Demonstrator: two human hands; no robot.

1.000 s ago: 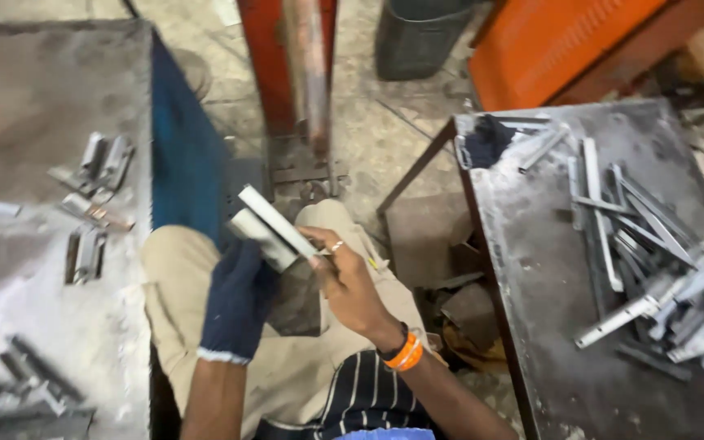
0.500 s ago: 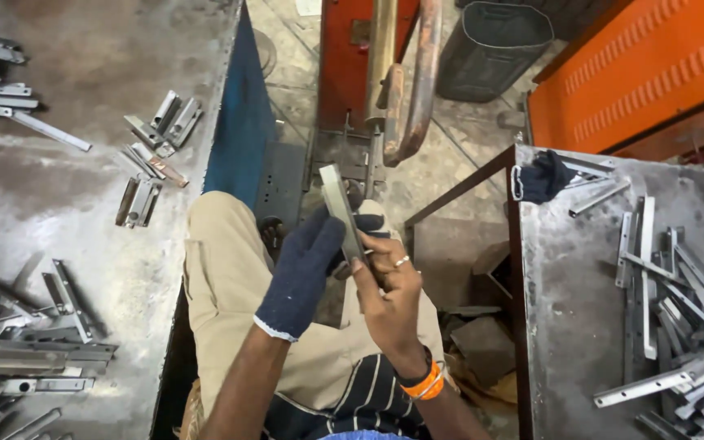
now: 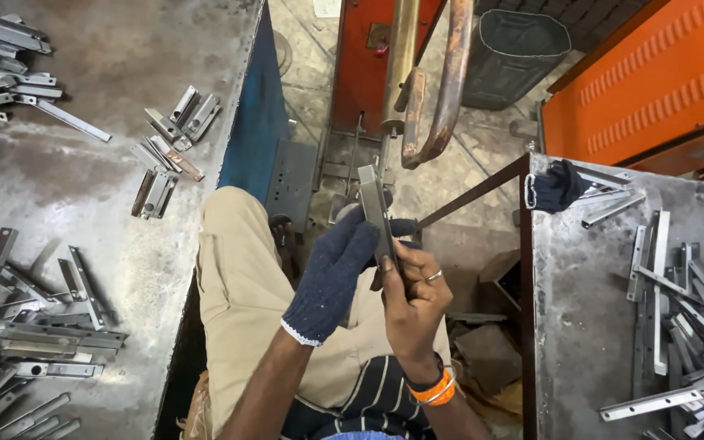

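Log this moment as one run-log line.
left hand: gloved, gripping metal strip | right hand: bare, gripping same strip lower down | strip: upright over lap | metal tables both sides: loose strips

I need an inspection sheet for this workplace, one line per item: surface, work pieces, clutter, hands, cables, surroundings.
Surface: two worn grey steel tables, left table and right table, both stained.
Work piece: one flat metal strip, held upright between both hands above the lap.
Clutter: loose metal strips in heaps on the left table and on the right table; a dark spare glove on the right table's corner.
Hands: left hand in a dark knitted glove, grip closed on the strip; right hand bare, with ring and orange wristband, grip closed on the strip.
Cables: nothing seen.
Surroundings: red machine with a rusty lever, dark bin, orange panel.
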